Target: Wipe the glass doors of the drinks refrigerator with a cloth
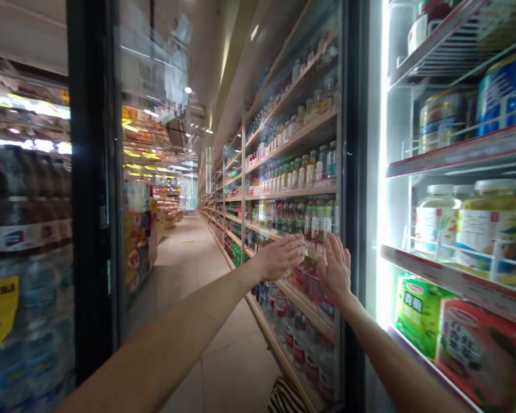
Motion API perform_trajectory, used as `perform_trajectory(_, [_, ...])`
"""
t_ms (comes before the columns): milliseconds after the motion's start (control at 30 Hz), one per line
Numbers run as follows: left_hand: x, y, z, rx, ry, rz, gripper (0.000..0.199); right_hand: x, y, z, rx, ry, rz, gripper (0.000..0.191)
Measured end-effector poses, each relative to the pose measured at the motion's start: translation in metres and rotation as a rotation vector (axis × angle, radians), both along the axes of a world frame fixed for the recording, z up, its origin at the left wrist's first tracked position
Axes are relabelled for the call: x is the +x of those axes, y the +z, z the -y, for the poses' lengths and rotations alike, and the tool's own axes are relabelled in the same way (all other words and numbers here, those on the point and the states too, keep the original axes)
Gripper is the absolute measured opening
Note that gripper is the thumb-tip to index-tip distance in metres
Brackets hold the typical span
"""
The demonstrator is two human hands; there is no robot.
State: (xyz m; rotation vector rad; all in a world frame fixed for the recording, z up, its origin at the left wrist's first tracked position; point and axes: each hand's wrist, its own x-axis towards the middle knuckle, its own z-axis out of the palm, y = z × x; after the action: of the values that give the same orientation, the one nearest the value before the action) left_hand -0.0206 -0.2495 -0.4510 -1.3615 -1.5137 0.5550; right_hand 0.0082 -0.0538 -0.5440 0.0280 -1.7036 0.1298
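Note:
A glass cooler door with a black frame stands swung out in front of me. My left hand reaches across to the pane, fingers together and bent over a small white cloth that shows at the fingertips; most of it is hidden. Close beside it, my right hand is raised toward the glass, with fingers stretched out and nothing in them. Whether the right palm touches the pane, I cannot tell.
To the right, lit cooler shelves hold bottles, cans and boxed drinks. Packs of water bottles stand at the left. Shelves of drinks and an aisle floor appear in the pane. Striped fabric shows low down.

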Motion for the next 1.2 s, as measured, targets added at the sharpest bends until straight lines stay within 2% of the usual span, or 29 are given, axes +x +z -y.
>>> perform_trajectory(67, [-0.002,-0.006,-0.012,-0.033,-0.006,0.011,0.039,0.004,-0.003,-0.011,-0.009,-0.023,-0.010,0.052])
perform_trajectory(200, [-0.006,-0.005,-0.032,0.241,0.066,0.034,0.043,0.008,-0.005,-0.032,-0.002,-0.043,-0.026,0.052])
perform_trajectory(233, [-0.007,-0.007,-0.036,0.230,0.061,0.037,0.042,0.008,-0.006,-0.036,-0.007,-0.047,-0.026,0.052])
perform_trajectory(367, [-0.007,-0.017,-0.049,0.011,0.006,0.059,0.039,0.005,-0.009,-0.044,-0.020,-0.050,-0.011,0.052])
perform_trajectory(500, [-0.007,-0.018,-0.065,0.177,0.054,0.090,0.040,0.004,-0.013,-0.046,-0.009,-0.051,-0.006,0.052])
perform_trajectory(533, [-0.006,-0.023,-0.068,0.181,0.057,0.098,0.040,0.005,-0.014,-0.046,-0.012,-0.051,-0.003,0.052])
perform_trajectory(600, [-0.004,-0.043,-0.068,0.095,0.046,0.113,0.039,0.006,-0.015,-0.046,-0.020,-0.052,0.002,0.053])
perform_trajectory(700, [-0.001,-0.086,-0.054,-0.149,0.000,0.127,0.037,0.010,-0.017,-0.045,-0.022,-0.055,0.017,0.053])
perform_trajectory(767, [0.001,-0.102,-0.039,-0.231,-0.032,0.125,0.036,0.013,-0.018,-0.041,-0.007,-0.053,0.029,0.053])
perform_trajectory(800, [0.002,-0.103,-0.030,-0.230,-0.044,0.120,0.036,0.014,-0.019,-0.039,0.000,-0.051,0.033,0.053])
perform_trajectory(967, [0.007,-0.084,0.014,-0.014,0.002,0.103,0.044,0.011,-0.024,-0.021,0.005,-0.020,0.069,0.053])
perform_trajectory(1133, [0.018,-0.098,0.066,-0.258,-0.037,0.153,0.043,0.002,-0.026,0.005,0.040,0.045,0.088,0.056])
perform_trajectory(1200, [0.021,-0.093,0.082,-0.215,0.012,0.157,0.043,0.000,-0.025,0.015,0.055,0.067,0.082,0.056])
